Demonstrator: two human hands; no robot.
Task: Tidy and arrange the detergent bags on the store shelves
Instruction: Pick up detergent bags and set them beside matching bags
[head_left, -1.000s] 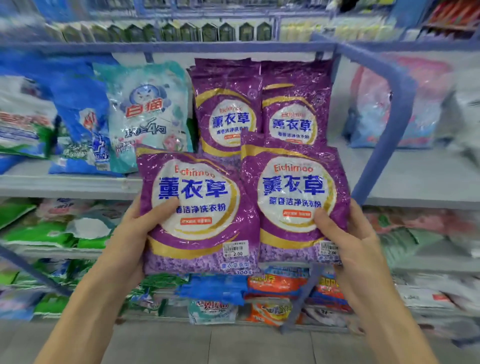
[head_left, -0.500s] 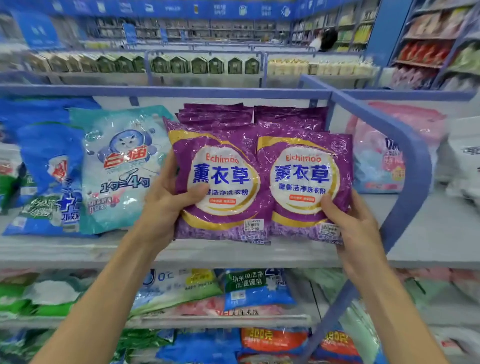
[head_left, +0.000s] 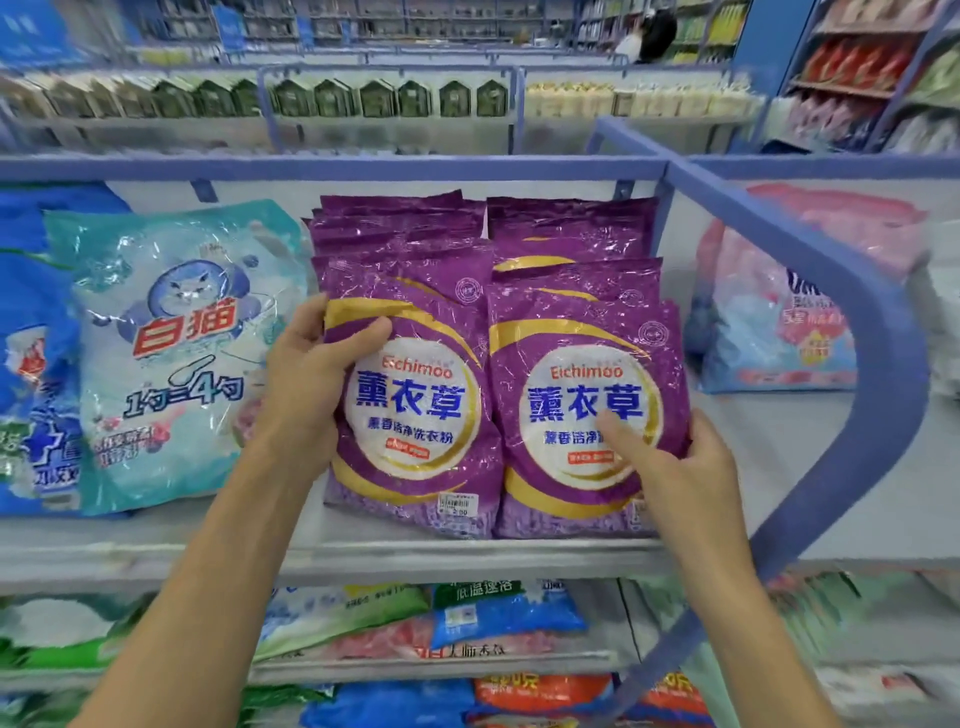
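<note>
Left hand grips left purple bag; right hand grips right purple bag.

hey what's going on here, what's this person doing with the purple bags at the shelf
A person is setting two purple detergent bags upright at the front of a store shelf, in front of rows of the same bags. The left hand grips the left purple bag by its upper left edge. The right hand holds the right purple bag at its lower right, thumb across the front. Both bags appear to rest on the shelf, side by side. A teal bag stands to their left.
</note>
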